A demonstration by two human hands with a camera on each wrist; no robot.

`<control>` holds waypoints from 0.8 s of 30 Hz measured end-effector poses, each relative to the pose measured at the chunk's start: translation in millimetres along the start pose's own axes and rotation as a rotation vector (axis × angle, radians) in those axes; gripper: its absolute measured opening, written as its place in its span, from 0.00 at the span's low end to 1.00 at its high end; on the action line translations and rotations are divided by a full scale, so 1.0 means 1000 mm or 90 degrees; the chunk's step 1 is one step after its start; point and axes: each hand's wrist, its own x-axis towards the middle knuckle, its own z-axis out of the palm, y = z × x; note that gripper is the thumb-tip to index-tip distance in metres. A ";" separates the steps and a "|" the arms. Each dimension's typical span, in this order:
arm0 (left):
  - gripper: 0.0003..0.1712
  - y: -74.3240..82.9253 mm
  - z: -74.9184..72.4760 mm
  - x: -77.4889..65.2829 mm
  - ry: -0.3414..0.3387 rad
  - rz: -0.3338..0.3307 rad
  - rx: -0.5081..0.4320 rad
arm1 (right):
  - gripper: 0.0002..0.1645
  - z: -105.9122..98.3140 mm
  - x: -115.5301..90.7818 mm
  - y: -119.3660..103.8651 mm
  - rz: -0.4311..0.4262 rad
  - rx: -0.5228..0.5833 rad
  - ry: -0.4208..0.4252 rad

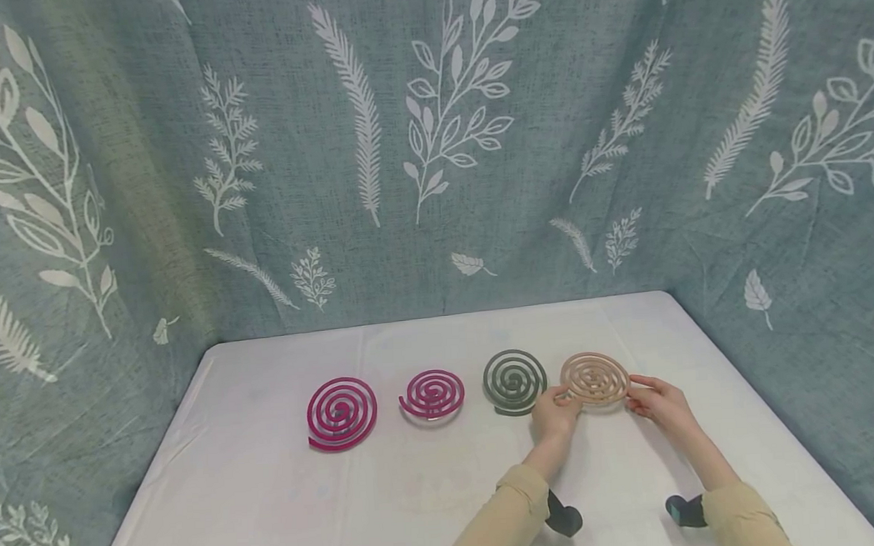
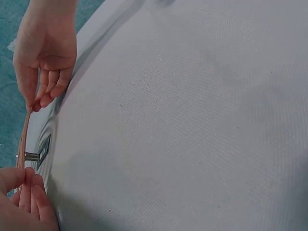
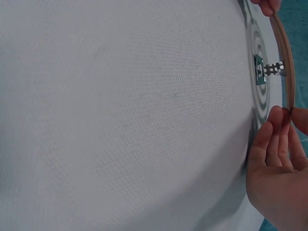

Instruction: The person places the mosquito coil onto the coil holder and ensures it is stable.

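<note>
A tan mosquito coil (image 1: 594, 379) is held level above the table at the right end of a row of coils. My left hand (image 1: 555, 416) pinches its left edge between thumb and fingers. On the opposite edge, my right hand (image 1: 661, 401) pinches it with thumb and fingertips. Both wrist views show the coil edge-on, with a small metal stand (image 3: 273, 69) under its middle, its flat base on the table. A dark green mosquito coil (image 1: 515, 383) sits just left of my left hand.
Two magenta mosquito coils lie farther left: a smaller tilted coil (image 1: 432, 394) and a larger coil (image 1: 342, 414). The white table (image 1: 272, 517) is bordered at the back and sides by a blue-green leaf-patterned curtain (image 1: 399, 259).
</note>
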 end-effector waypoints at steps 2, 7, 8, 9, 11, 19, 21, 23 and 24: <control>0.19 0.000 0.000 0.000 -0.002 0.001 -0.001 | 0.33 0.000 0.000 -0.001 0.001 -0.002 -0.002; 0.19 0.001 0.000 -0.001 -0.004 0.000 -0.009 | 0.33 0.000 0.000 -0.001 0.009 0.008 -0.003; 0.19 0.001 0.000 -0.001 -0.005 0.000 -0.010 | 0.33 -0.001 0.000 -0.001 0.006 0.012 -0.006; 0.19 0.001 0.000 -0.001 -0.005 0.000 -0.011 | 0.33 -0.001 0.000 -0.001 0.005 0.015 -0.006; 0.19 0.001 -0.001 -0.001 -0.006 -0.002 -0.013 | 0.33 -0.001 -0.001 -0.002 0.005 0.021 -0.009; 0.19 0.000 -0.001 0.000 -0.015 -0.012 -0.010 | 0.33 -0.001 -0.002 -0.002 0.003 0.015 -0.011; 0.19 0.000 -0.001 0.000 -0.017 -0.012 -0.007 | 0.33 -0.001 -0.002 -0.002 0.003 0.013 -0.010; 0.19 0.000 -0.001 0.000 -0.015 -0.012 -0.010 | 0.33 -0.001 -0.003 -0.002 0.003 0.010 -0.008; 0.19 0.000 -0.001 0.000 -0.014 -0.009 -0.008 | 0.32 -0.001 -0.003 -0.002 0.006 0.010 -0.005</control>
